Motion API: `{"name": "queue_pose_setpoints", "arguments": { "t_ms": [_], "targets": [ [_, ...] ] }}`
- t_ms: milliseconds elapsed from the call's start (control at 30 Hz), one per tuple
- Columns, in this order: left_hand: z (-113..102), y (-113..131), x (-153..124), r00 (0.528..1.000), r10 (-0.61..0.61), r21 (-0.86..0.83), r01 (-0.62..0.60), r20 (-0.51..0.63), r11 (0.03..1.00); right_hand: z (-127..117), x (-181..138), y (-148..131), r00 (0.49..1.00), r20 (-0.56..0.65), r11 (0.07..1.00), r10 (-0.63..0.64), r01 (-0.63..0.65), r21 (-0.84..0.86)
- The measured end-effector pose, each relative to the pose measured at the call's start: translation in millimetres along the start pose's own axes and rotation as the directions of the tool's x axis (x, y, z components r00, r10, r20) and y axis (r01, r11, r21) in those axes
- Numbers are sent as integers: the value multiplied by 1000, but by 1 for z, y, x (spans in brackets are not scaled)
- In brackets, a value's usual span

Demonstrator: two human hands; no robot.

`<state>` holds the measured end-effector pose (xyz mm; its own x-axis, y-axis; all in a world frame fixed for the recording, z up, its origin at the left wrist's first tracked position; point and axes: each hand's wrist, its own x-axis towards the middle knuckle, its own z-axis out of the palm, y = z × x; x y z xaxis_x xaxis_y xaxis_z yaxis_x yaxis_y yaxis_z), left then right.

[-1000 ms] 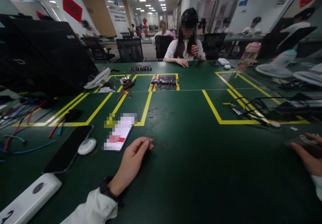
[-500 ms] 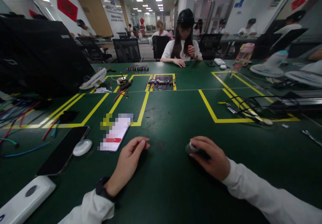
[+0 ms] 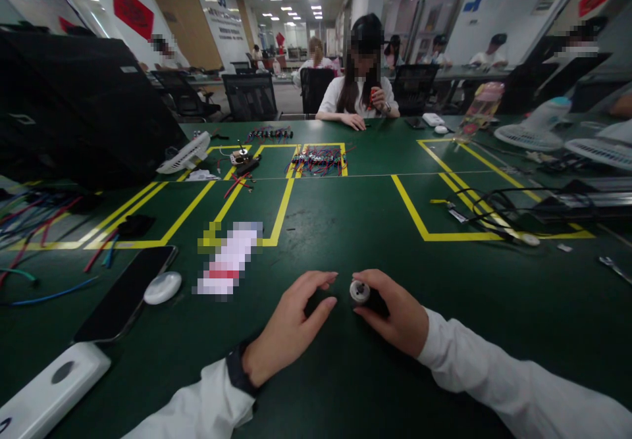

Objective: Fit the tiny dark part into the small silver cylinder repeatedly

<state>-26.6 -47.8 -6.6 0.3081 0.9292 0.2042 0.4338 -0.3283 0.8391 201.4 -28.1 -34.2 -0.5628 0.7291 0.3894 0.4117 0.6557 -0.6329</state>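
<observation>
Our left hand (image 3: 286, 330) has moved in, fingers parted, empty; our right hand (image 3: 402, 317) grips the metal cylinder (image 3: 359, 293), well short of the table's (image 3: 340, 218) far edge. Both hands now flank it.

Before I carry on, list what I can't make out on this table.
All in the head view:
Round metal part, its palm side: hidden by the right hand.
Bright phone screen: what it shows is blurred by pixel blocks.
White box: near end cut off at the lower left.
Wire bundle: single wires too small to trace.
</observation>
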Motion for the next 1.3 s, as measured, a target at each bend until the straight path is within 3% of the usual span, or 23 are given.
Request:
{"name": "queue_pose_setpoints", "arguments": {
  "t_ms": [200, 400, 667, 733, 833, 900, 1167, 1300],
  "targets": [
    [23, 13, 20, 998, 65, -46, -65, -1, 997, 2, -1, 5, 987, -9, 983, 162, -160, 85],
    [29, 21, 28, 992, 110, -76, -114, -59, 991, 1, 2, 4, 993, -25, 992, 118, -117, 37],
    [11, 25, 30, 981, 65, -45, -75, -184, 996, -5, -2, 6, 991, 26, 991, 132, -133, 13],
    [6, 16, 26, 989, 73, 45, -67, -128, 997, -6, -3, 7, 990, 30, 991, 137, -137, -3],
    [7, 0, 20, 992, 100, 182, -113, 77, 977, -6, -5, 8, 991, 16, 991, 130, -130, -16],
    [10, -7, 18, 982, 108, 218, -140, 154, 966, -6, -5, 8, 992, 8, 992, 126, -125, -21],
    [11, -6, 17, 974, 102, 260, -153, 200, 953, -6, -3, 4, 995, -19, 995, 101, -101, -12],
    [10, -5, 16, 976, 109, 242, -155, 191, 958, -16, -9, 8, 971, -180, 983, 159, -172, -58]
  ]
}}
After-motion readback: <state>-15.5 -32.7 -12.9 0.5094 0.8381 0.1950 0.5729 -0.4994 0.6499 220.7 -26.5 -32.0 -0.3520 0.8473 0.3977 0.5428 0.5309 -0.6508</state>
